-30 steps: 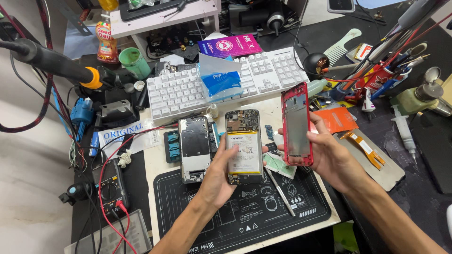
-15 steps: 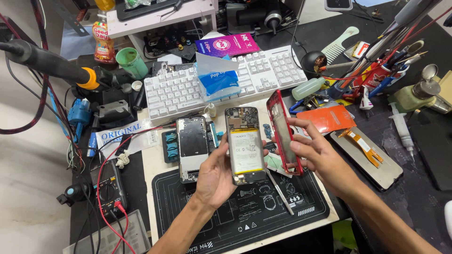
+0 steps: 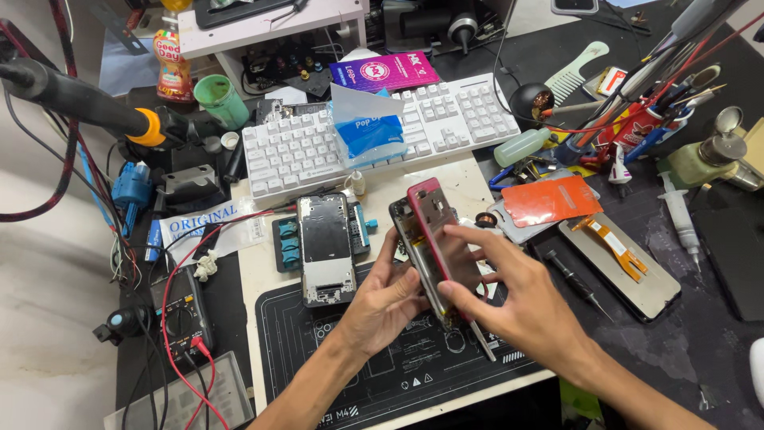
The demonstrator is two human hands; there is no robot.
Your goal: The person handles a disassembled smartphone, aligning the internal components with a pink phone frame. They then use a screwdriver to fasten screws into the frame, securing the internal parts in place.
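Note:
My left hand (image 3: 387, 299) holds an opened phone body (image 3: 407, 232) by its lower edge, tilted up above the black work mat (image 3: 318, 358). My right hand (image 3: 517, 299) presses a red phone back cover (image 3: 434, 219) against that body, fingers spread over the cover's inner face. The two parts stand nearly edge-on to me, touching along their length. A second disassembled phone (image 3: 325, 247) lies flat on the mat to the left of my left hand.
A white keyboard (image 3: 302, 151) lies behind the phones, with a blue-and-white packet (image 3: 368, 131) on it. An orange card (image 3: 549, 199), a phone screen with an orange flex cable (image 3: 617, 259), a syringe (image 3: 680, 215) and tools crowd the right. A multimeter (image 3: 183, 314) with red leads sits at left.
The red cover, held apart at the right a second ago, has swung left onto the phone body. Both hands have closed together and the pair now tilts edge-on.

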